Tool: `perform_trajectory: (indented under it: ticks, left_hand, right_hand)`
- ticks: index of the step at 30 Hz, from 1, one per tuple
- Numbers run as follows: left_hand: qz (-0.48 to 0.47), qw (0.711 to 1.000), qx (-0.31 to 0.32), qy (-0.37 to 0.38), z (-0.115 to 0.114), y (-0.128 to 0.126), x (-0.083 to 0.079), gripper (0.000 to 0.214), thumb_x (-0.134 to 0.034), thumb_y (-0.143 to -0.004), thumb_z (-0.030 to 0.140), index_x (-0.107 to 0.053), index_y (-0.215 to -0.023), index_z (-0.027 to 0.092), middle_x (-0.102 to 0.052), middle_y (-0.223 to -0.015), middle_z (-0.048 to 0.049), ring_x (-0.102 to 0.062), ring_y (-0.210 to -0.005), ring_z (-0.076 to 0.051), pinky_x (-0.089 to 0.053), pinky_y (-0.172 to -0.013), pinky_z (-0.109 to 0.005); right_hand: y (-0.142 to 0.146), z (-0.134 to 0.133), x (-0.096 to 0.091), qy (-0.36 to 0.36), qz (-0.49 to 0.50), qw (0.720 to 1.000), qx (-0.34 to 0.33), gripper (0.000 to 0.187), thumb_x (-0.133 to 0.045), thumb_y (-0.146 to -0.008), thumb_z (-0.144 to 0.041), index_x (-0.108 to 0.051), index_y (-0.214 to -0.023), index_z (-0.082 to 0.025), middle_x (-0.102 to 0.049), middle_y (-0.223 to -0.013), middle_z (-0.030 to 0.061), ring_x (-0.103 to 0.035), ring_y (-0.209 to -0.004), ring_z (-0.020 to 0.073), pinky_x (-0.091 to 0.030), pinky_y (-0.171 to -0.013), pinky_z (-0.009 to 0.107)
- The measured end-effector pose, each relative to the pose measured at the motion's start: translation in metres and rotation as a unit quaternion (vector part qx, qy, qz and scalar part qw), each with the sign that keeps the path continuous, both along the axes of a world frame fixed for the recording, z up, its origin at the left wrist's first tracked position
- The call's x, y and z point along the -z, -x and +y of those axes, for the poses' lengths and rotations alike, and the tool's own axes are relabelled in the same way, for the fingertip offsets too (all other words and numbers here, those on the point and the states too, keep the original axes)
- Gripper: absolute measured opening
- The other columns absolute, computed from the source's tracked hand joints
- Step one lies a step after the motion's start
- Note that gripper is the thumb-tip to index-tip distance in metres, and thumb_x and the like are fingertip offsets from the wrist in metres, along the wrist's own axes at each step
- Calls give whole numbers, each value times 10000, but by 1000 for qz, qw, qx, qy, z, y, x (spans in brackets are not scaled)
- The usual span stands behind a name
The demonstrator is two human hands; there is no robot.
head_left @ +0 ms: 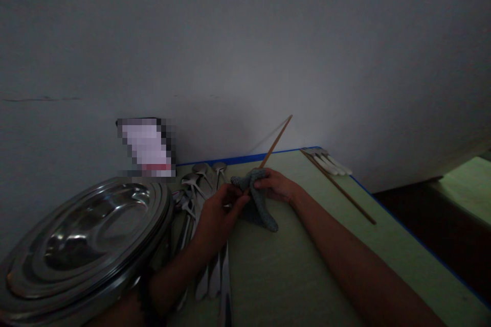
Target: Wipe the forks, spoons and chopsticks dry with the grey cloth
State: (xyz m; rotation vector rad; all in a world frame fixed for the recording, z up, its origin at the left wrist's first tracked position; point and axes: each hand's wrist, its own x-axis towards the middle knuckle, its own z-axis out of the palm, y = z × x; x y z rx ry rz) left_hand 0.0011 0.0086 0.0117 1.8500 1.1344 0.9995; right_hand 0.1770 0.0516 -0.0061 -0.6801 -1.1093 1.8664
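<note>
A thin wooden chopstick [276, 143] slants up and away toward the wall, with its lower end in the closed fingers of my left hand [220, 212]. My right hand [278, 186] is closed on a grey-green cloth [261, 209], which is folded around the chopstick's lower part. One corner of the cloth hangs down over the table. Both hands are close together above the table, and the cloth hides part of the chopstick between them. To the left of and beneath my left hand lie several metal spoons [191, 179].
Stacked steel plates [103, 225] stand at the left. Behind them, a blurred-out phone-like object [148, 145] leans on the wall. Another wooden stick [341, 187] lies on the pale green table [284, 276] at the right, beside white-handled forks [326, 162]. The wall rises behind the table's blue edge.
</note>
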Motion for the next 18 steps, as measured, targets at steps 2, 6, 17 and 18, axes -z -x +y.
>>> perform_trajectory:
  ticks: [2, 6, 17, 18]
  left_hand:
    - [-2, 1000, 3, 5, 0, 0, 1, 111, -537, -784, 299, -522, -774, 189, -600, -721, 24, -601, -641, -126, -476, -561, -220]
    - [-4, 1000, 7, 0, 0, 0, 1, 117, -534, -786, 300, -539, -783, 183, -610, -735, 15, -605, -656, -129, -483, -567, -221]
    - [54, 998, 11, -6, -3, -1, -4, 189, -496, -808, 323, -591, -771, 164, -655, -701, -9, -605, -613, -143, -462, -557, -232]
    - [59, 998, 16, -5, -2, -1, -4, 205, -487, -813, 329, -594, -772, 160, -654, -695, -10, -604, -612, -145, -454, -554, -231]
  right_hand:
    - [0, 0, 0, -3, -2, 1000, -3, 227, -763, -500, -206, -641, -682, -147, -659, -643, -17, -589, -598, 95, -444, -627, 231]
    - [0, 0, 0, -7, -5, 1000, -1, 229, -756, -507, -199, -640, -698, -146, -654, -650, -21, -584, -607, 96, -440, -633, 234]
    - [0, 0, 0, -4, -5, 1000, -9, 200, -732, -524, -167, -658, -708, -145, -648, -623, -23, -579, -577, 90, -442, -604, 222]
    - [0, 0, 0, -2, -5, 1000, -10, 196, -735, -523, -171, -658, -701, -140, -649, -618, -21, -581, -573, 89, -443, -598, 217]
